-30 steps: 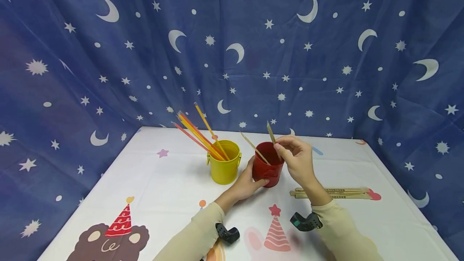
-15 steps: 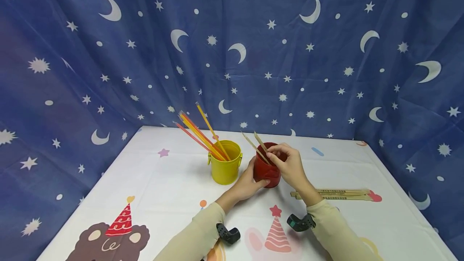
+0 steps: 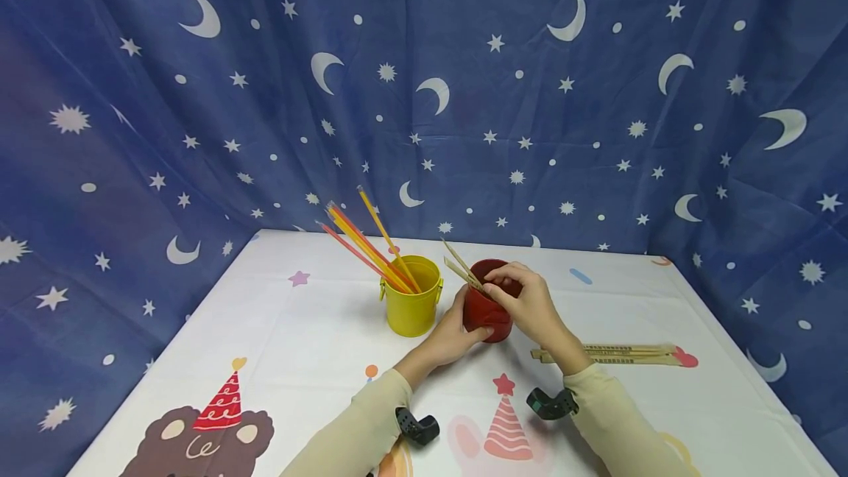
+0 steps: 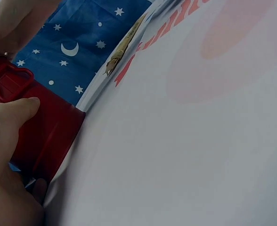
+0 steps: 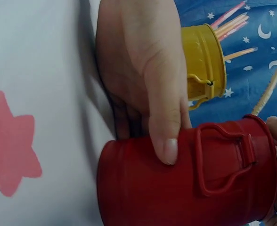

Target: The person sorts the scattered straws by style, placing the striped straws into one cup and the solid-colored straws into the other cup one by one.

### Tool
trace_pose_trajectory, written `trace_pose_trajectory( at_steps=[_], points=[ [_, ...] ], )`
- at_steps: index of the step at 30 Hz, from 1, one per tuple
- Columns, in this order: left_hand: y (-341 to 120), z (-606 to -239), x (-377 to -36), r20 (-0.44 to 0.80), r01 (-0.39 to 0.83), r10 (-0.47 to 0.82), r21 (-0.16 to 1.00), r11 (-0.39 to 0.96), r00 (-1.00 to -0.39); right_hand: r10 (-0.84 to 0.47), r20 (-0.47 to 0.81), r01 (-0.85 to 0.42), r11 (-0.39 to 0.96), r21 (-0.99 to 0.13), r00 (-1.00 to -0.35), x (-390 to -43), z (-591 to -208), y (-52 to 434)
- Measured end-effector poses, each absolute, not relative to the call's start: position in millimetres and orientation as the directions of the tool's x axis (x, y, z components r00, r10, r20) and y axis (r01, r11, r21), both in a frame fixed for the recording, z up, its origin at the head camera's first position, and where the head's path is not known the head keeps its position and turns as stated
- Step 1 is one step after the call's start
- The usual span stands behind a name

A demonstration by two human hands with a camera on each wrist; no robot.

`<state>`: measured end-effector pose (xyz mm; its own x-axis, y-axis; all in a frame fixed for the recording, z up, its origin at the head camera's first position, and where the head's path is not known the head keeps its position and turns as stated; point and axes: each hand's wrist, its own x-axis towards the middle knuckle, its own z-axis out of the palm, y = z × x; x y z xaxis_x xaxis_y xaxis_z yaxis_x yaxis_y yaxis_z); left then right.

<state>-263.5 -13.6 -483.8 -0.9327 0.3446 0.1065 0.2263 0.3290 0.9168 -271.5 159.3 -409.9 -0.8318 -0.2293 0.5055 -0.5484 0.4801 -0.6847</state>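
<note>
My left hand [image 3: 445, 341] grips the small red bucket [image 3: 489, 321] from its left side, thumb across the front below the wire handle [image 5: 200, 160]. At the bucket's mouth, my right hand [image 3: 535, 304] pinches a slim tan paper-wrapped stick [image 3: 457, 269] between thumb and fingers. That stick leans left over the rim, its lower end hidden in the bucket and behind the fingers. Beside it a second tan stick [image 3: 453, 251] leans the same way. The left wrist view shows the right hand over the rim, cut off by the frame edge.
Left of the red bucket stands a yellow bucket [image 3: 407, 315] holding several orange and pink sticks [image 3: 361, 241] in clear wraps. More tan wrapped sticks [image 3: 636, 355] with printing lie on the white tablecloth [image 3: 298, 330] at the right. A blue curtain [image 3: 265, 94] rises behind.
My right hand has moved left over the bucket, and its stick has swung from nearly upright to leaning left beside the other one. My left hand keeps its grip on the bucket.
</note>
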Motion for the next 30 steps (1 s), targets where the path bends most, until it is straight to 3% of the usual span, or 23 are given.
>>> trace_pose_trajectory(
  at_steps=[30],
  points=[
    [-12.9, -484.9, -262.7, 0.126, 0.228, 0.35, 0.937, 0.266, -0.928, -0.234, 0.501, -0.54, 0.54, -0.646, -0.833, -287.3, -394.8, 206.7]
  ],
)
